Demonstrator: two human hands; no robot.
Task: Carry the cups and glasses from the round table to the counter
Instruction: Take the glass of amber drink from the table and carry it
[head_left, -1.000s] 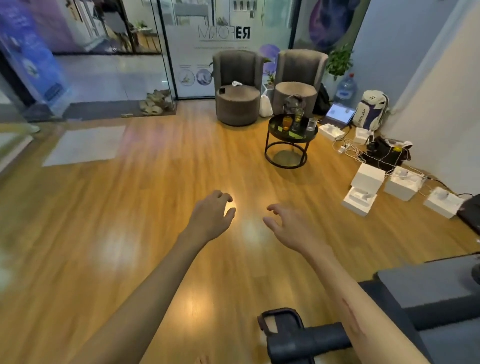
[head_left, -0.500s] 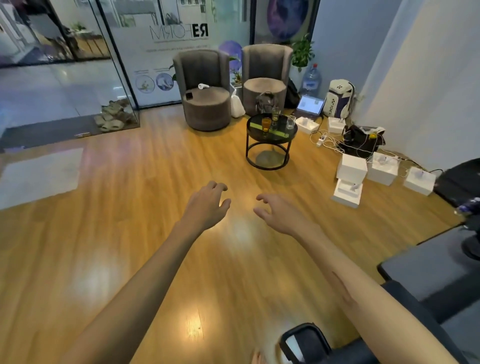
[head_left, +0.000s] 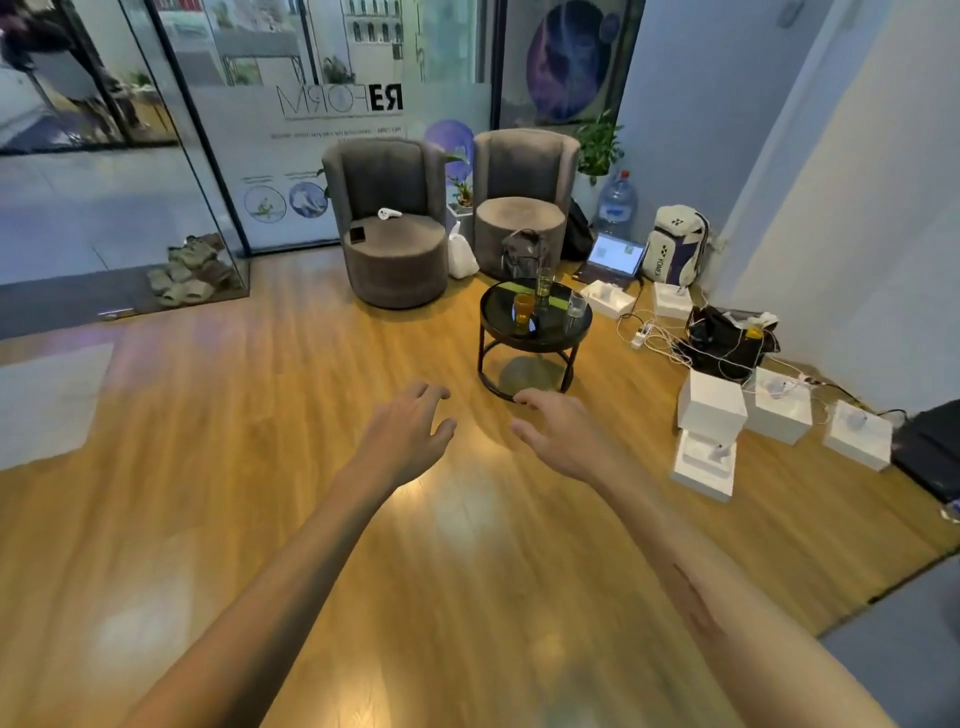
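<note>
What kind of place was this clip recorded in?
Probably an office lobby or waiting lounge: two grey armchairs face a small round table holding glasses, a glass wall carries company lettering, and white boxes with cables sit along the wall.

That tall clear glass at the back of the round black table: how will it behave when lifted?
The tall clear glass is slim, so probably tippy. It looks smooth, likely slippery, and fragile.

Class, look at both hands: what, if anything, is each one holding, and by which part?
Nothing. The left hand and the right hand are open and empty.
</note>
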